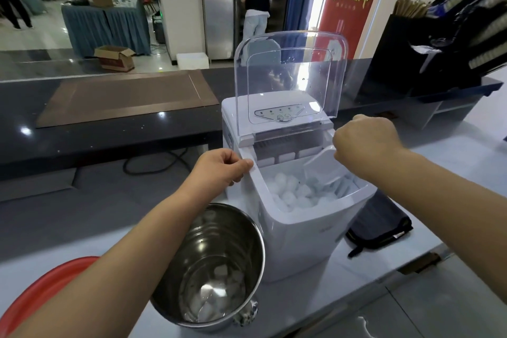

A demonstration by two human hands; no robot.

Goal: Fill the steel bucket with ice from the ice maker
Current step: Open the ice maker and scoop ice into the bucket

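Observation:
The white ice maker [296,230] stands on the counter with its clear lid [290,77] raised. Ice cubes [295,192] fill its bin. My right hand [365,143] grips the handle of a translucent white scoop [321,167], whose blade dips into the ice. My left hand [219,167] holds the left rim of the ice maker with curled fingers. The steel bucket [216,263] sits at the front left of the machine, under my left forearm, with a few ice cubes at its bottom.
A red basin [41,288] lies at the lower left. A dark folded cloth [381,222] rests right of the ice maker. A black organiser [439,44] with straws and lids stands at the back right. A person stands at a steel fridge [219,8] behind the bar.

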